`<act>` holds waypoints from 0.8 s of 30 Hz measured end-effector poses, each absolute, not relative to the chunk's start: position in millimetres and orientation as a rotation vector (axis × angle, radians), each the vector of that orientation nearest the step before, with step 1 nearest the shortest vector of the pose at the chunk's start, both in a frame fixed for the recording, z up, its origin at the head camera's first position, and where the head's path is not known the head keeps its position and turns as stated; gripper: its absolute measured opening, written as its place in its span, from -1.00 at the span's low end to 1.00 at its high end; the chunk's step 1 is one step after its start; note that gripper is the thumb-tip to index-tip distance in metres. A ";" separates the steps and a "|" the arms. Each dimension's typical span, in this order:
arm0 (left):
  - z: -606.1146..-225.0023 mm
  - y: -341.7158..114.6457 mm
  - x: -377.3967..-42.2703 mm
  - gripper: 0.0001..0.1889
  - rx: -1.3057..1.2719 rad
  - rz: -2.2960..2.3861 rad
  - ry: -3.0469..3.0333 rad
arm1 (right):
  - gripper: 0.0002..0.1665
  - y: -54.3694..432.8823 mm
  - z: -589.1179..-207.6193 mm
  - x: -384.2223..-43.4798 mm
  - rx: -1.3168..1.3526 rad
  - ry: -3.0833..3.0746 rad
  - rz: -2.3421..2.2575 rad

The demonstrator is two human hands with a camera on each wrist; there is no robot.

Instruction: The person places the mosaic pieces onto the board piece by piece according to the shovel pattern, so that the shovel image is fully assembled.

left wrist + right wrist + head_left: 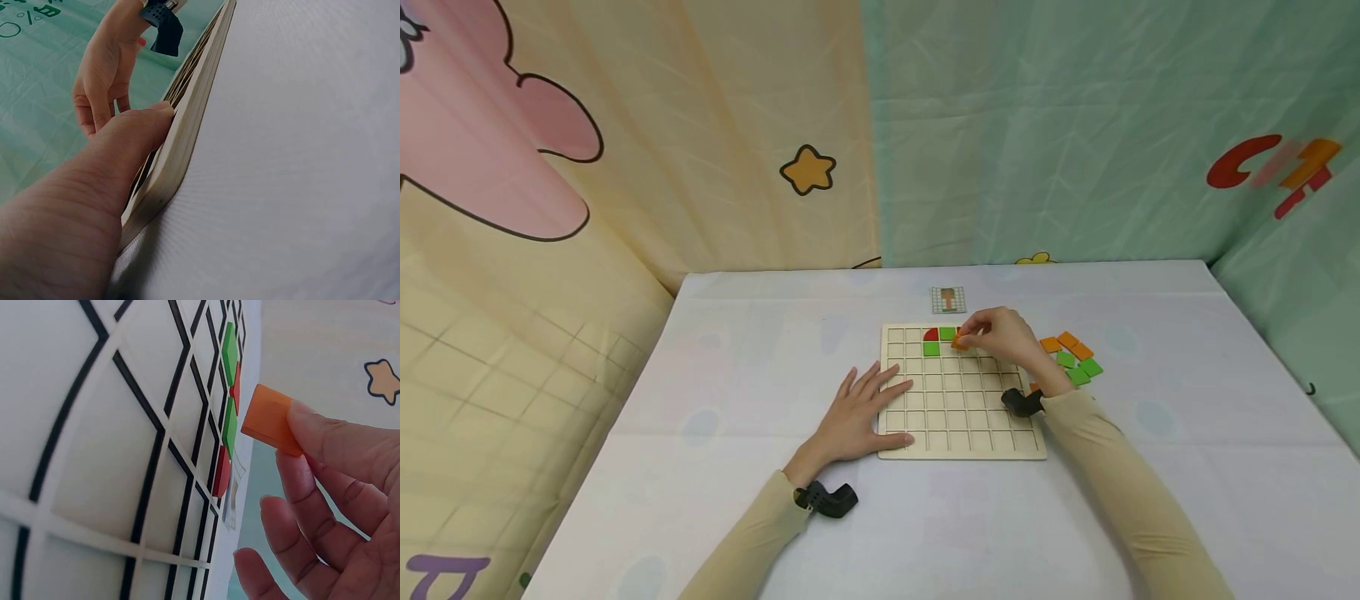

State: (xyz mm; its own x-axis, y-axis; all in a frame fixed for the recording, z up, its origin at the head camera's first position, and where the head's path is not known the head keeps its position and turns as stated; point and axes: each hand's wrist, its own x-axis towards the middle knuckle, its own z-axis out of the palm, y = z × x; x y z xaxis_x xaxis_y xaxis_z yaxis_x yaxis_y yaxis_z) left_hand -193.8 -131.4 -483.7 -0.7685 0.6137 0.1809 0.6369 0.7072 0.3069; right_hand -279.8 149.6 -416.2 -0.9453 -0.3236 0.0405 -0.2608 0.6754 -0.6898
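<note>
My right hand [1002, 335] pinches an orange square tile [270, 419] between thumb and fingers, close over the far part of a wooden grid board [955, 400]. Beside that tile, green tiles [932, 348] and red rounded tiles [931, 335] lie in the board's cells; the right wrist view shows two of each colour. My left hand [852, 417] rests with spread, straight fingers on the board's left edge. In the left wrist view its thumb [147, 122] lies across the wooden rim.
Loose orange tiles [1068, 340] and green tiles [1078, 376] lie right of the board, partly behind the right forearm. A small card [948, 300] with a grid picture lies beyond the board's far edge. The white cloth-covered table [760, 367] meets printed curtains at its back.
</note>
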 end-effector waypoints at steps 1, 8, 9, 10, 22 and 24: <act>-483.9 -131.5 -193.8 -0.15 -1.040 -0.544 -2.846 | -0.86 148.5 -417.1 -280.7 -0.497 2.796 -1.125; -485.3 -131.6 -194.7 -0.14 -1.023 -0.511 -2.883 | -0.86 141.6 -421.3 -285.6 -0.539 2.799 -1.082; -485.5 -131.5 -194.8 -0.14 -1.023 -0.510 -2.886 | -0.86 140.9 -421.9 -286.1 -0.543 2.801 -1.076; -485.4 -131.5 -194.8 -0.14 -1.021 -0.509 -2.889 | -0.86 140.3 -422.6 -286.7 -0.549 2.800 -1.071; -484.7 -130.9 -194.9 -0.15 -1.019 -0.519 -2.885 | -0.88 136.1 -426.6 -290.8 -0.577 2.780 -1.005; -484.8 -130.9 -194.7 -0.15 -1.020 -0.525 -2.882 | -0.88 135.7 -425.8 -290.4 -0.575 2.772 -1.006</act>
State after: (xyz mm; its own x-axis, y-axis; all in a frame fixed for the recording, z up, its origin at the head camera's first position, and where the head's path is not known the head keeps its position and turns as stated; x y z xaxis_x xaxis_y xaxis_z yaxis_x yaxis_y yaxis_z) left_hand -194.7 -130.9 -484.8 -0.7831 0.6040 0.1480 0.6174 0.7266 0.3015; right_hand -290.4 135.7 -425.8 -0.9177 -0.3973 0.0010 -0.3054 0.7039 -0.6413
